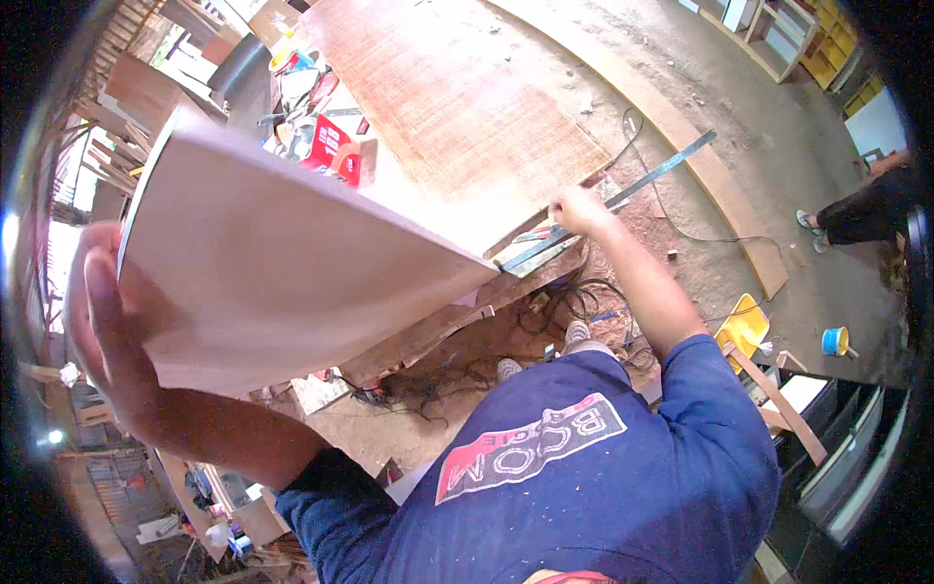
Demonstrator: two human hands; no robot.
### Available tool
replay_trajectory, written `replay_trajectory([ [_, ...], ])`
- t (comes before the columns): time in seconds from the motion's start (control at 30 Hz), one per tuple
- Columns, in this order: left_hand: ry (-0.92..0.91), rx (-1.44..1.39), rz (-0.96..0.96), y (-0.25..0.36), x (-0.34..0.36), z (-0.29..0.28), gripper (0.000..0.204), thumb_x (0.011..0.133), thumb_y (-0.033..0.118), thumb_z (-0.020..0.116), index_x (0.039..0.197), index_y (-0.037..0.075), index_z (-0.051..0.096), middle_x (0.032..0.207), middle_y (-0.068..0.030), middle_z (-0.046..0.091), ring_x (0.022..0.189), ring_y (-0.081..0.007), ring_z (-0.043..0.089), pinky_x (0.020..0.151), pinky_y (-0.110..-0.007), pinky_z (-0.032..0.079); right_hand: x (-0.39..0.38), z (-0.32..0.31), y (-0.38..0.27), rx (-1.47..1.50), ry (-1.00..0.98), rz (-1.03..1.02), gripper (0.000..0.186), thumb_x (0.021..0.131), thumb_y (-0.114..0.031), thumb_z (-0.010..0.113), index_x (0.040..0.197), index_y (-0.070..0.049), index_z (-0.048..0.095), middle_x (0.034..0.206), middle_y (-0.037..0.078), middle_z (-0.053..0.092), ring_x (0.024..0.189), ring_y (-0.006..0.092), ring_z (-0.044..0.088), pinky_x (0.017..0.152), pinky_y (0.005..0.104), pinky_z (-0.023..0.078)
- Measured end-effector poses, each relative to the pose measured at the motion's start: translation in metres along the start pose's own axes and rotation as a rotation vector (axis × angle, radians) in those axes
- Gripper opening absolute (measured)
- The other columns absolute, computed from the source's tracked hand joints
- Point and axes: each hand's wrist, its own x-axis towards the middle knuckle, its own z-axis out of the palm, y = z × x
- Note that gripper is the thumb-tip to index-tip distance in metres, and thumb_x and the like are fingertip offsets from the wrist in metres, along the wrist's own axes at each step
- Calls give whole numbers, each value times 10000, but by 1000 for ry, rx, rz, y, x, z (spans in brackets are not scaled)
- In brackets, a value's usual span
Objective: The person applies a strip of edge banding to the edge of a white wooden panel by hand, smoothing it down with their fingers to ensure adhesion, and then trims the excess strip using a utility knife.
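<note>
My left hand (107, 321) grips the outer edge of a large, thin, pale brown sheet (282, 253), with the thumb on the near face. The sheet is raised and curved, and its far corner slopes down toward the workbench. My right hand (581, 209) is closed over a long metal straightedge (666, 167) lying across the bench end. What its fingers hold, if anything, is hidden. Just left of that hand lies a small tool with red on it (533, 235), too small to name. A reddish-brown wooden board (457, 107) lies flat beyond the straightedge.
A red container (331, 151) and assorted clutter stand behind the sheet. On the floor are a long curved-looking plank (662, 117), tangled black cables (574, 297), a yellow plastic piece (744, 326) and a blue tin (835, 342). Another person (861, 209) stands at the far right.
</note>
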Motion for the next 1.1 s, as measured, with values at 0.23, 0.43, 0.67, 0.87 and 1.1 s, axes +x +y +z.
replay_trajectory([
  [0.23,-24,36,-12,-15,-13,-20,814,926,783,623,1145,-1,617,1006,-54,646,973,-153,578,892,-321,437,13,84,60,-231,-32,-170,223,875,-302,782,1037,-153,817,1083,117,772,1165,328,687,1043,489,515],
  [0.43,113,108,48,-17,-20,-26,839,897,816,645,1092,1,612,964,-21,614,934,-136,559,863,-299,423,28,72,53,-246,-168,-126,182,849,-192,782,1026,-192,826,1117,110,762,1201,304,671,1086,513,467],
  [0.67,99,170,117,-17,-23,-27,744,948,756,633,1025,16,610,907,1,564,881,-109,516,832,-271,387,26,35,47,-2,53,-238,163,834,-111,739,993,-143,759,1008,124,771,1066,345,717,1001,490,501],
  [0.87,416,241,303,13,-6,28,578,1055,519,617,1223,-30,685,1136,-141,720,1065,-219,671,981,-361,511,-37,9,-5,497,303,-309,299,938,-235,715,1173,-74,624,921,167,687,873,401,704,757,498,563],
  [1.1,523,344,324,72,10,116,321,992,255,796,1214,25,765,1101,-98,785,943,-144,734,783,-280,577,-93,137,-43,634,-95,209,464,1052,-457,576,1329,-91,508,1079,317,720,1044,529,696,896,610,528],
])
